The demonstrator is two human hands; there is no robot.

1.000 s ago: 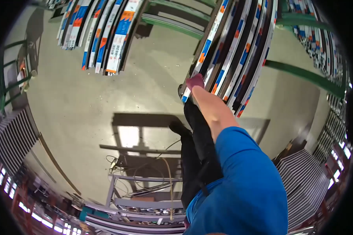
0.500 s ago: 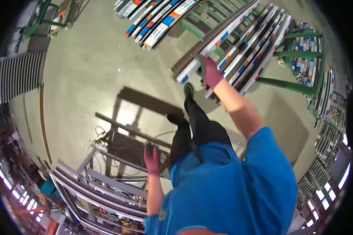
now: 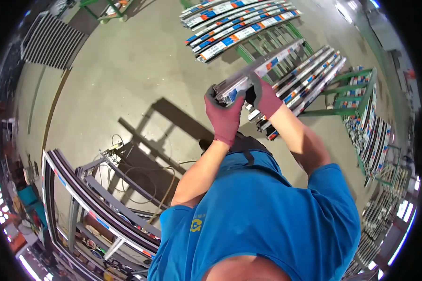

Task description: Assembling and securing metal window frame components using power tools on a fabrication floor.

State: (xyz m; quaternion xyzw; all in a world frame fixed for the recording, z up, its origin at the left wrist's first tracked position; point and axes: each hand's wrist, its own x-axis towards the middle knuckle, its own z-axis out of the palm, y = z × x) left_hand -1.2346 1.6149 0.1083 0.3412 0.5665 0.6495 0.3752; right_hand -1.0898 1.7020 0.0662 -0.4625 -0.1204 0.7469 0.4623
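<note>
A long window-frame profile [image 3: 275,61], dark on top with white, blue and orange film along its side, slants away from me toward the far right. At its near end, my left hand [image 3: 223,116] in a maroon and grey work glove wraps around the tip. Just to the right, my gloved right hand [image 3: 266,97] grips the same profile from its near side. The right fingertips are partly hidden. Beside the profile, several similar profiles [image 3: 308,80] lie side by side on a green rack [image 3: 251,55].
Another bundle of film-covered profiles [image 3: 237,35] lies farther off. A green cart [image 3: 344,112] stands at right. At lower left are a metal frame rack [image 3: 75,199] holding dark profiles and cables [image 3: 140,180] near the floor. Slatted metal panels [image 3: 51,42] stand far left.
My left hand has come up from the lower left onto the profile's near end. My right hand stays on the profile. The whole view has turned.
</note>
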